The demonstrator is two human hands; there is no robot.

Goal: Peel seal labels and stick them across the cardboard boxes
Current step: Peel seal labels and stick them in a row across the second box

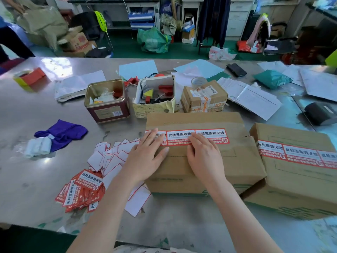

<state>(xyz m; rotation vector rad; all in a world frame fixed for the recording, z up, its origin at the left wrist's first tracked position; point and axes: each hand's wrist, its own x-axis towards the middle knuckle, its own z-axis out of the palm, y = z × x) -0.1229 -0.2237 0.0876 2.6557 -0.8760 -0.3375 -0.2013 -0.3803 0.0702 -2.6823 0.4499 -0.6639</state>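
A brown cardboard box (218, 161) lies in front of me on the metal table. Three red-and-white seal labels (179, 136) run in a row across its top. My left hand (145, 156) lies flat on the box's left part, fingers over the leftmost label. My right hand (204, 156) lies flat beside it, fingertips on the lower edge of the middle label. Neither hand holds anything. A second box (299, 187) at the right carries its own row of labels (300, 154). A pile of unpeeled labels (82, 190) and white backing papers (111, 159) lies left of the box.
Behind the box stand an open tin (107, 101), a torn carton of small tools (155, 95) and a small taped parcel (204, 97). A purple cloth (62, 134) lies left, papers (255, 99) and a phone (236, 70) far right. A person stands at the far left.
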